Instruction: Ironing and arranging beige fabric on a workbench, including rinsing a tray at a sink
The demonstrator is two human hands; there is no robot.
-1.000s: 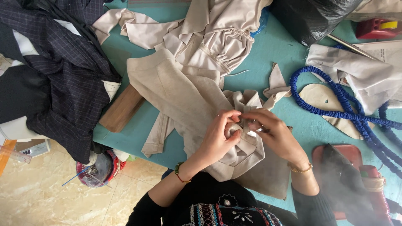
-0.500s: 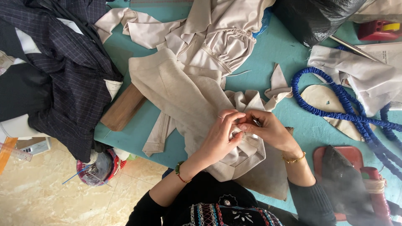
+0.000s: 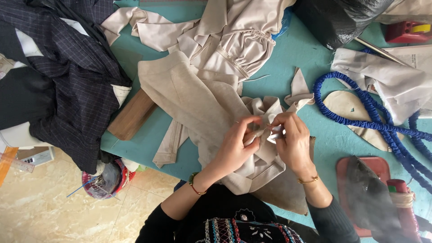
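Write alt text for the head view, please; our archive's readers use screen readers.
Both hands, left hand and right hand, pinch a fold of beige fabric over a teal table. A dark checked garment lies left, a blue cord right.

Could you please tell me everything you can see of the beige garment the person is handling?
The beige garment is soft, matte woven cloth, crumpled across the teal table, with a gathered section at the top and loose strips trailing left. Its near end is bunched between the left hand and right hand, which pinch a fold together.
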